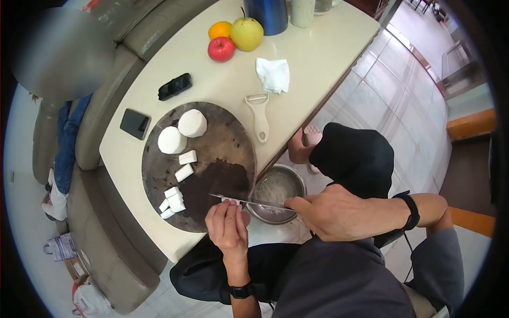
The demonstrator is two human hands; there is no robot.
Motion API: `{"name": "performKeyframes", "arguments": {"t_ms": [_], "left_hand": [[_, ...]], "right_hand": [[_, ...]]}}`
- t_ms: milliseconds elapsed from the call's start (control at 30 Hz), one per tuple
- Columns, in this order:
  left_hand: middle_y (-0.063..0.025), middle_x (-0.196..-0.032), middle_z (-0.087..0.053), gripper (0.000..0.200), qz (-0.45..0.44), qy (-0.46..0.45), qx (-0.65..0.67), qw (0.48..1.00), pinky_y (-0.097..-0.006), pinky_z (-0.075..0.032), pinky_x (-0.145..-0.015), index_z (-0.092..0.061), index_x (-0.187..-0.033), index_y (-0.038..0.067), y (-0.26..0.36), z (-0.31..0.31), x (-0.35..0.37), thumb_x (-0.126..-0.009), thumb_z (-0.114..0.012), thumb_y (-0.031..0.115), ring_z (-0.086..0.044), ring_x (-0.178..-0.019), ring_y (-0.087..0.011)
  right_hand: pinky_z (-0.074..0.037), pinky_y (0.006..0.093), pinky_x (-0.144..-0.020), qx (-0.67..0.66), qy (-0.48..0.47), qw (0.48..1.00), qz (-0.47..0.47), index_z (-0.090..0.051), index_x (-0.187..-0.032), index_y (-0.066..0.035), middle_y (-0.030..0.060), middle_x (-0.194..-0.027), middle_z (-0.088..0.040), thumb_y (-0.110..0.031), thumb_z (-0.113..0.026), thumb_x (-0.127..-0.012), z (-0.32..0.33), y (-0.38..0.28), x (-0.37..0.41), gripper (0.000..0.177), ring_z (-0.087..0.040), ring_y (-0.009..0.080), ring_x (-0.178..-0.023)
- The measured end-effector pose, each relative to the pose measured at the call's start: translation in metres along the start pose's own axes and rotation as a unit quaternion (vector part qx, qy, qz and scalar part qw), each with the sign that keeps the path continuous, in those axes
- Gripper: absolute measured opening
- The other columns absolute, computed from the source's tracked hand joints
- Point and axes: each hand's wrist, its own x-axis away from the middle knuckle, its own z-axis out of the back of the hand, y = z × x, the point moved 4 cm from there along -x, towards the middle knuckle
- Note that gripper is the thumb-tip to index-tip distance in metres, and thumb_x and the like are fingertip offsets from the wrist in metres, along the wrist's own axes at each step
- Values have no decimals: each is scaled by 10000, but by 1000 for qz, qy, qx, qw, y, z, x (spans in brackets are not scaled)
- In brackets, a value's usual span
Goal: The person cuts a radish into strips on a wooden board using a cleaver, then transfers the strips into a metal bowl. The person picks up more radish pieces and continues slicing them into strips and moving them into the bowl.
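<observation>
My right hand [336,212] is closed round the handle of a kitchen knife [260,203], its blade seen nearly edge-on over the near edge of a round, dark chopping board [230,132]. With bent fingers, my left hand [228,225] presses a small piece of white radish [230,201] against the board, right beside the blade; the fingers hide most of it. Two thick radish rounds [192,123] sit at the board's far side. Closer in lie cut radish sticks [184,173] and a cluster of several radish pieces [172,201].
A metal basin [303,185] stands below the table edge. On the table [318,47] are a peeler [260,119], a white cloth [273,75], a phone [135,124], a black case [175,87], fruit [247,34] and a blue container [268,16]. Another person's legs [69,143] show by the sofa [98,228].
</observation>
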Motion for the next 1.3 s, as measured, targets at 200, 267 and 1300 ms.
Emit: {"name": "performKeyframes", "arguments": {"t_ms": [200,267,1300], "left_hand": [[-186,-975,-616,197,-24,1,-22,999,-462,-500,-767,-664,-882,-32,-10,-3,13,-685,-671,-49,-585,-908,-385],[-194,-990,-611,195,-10,-15,-19,1000,-476,-493,-782,-661,-889,-30,-12,-4,17,-694,-650,-35,-580,-912,-398],[-195,-1082,-642,341,31,-44,-48,997,-601,-397,-943,-676,-972,14,-19,-4,31,-823,-721,318,-590,-1039,-433]], "right_hand": [[-498,460,-534,35,-56,998,21,-485,-931,99,222,-692,-612,-28,-641,-708,4,-3,-6,301,-637,398,-627],[-502,442,-515,44,-66,996,36,-490,-912,108,220,-685,-607,-37,-640,-706,9,-4,-8,293,-640,384,-622],[-457,341,-391,-25,-67,985,160,-517,-746,102,129,-566,-524,-87,-620,-669,10,0,-59,229,-607,258,-496]]}}
